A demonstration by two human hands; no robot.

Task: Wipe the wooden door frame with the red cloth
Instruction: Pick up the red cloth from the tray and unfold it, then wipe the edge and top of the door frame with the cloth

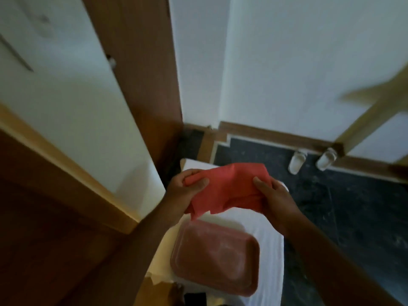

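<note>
- Red cloth (225, 188), thin and matte, crumpled with soft folds, held up in mid-frame between both hands, above the white-covered surface (270, 257).
- Cloth's lower edge hangs loose in uneven flaps; top edge bunched into a ridge.
- Left hand (185, 191) pinches the cloth's left end, thumb on top, fingers curled under.
- Right hand (273, 199) grips the right end, thumb pressed on the fabric, rest of hand wrapped below.
- Hands are apart, cloth stretched loosely between them.
- Wooden door frame (143, 69), brown and smooth, stands far left of the cloth, not touching it.
- Reddish-brown tray (214, 257) lies on the white surface, near, just below the cloth.
- Pair of white slippers (311, 161) on the dark floor (353, 206), far right by the skirting.
</note>
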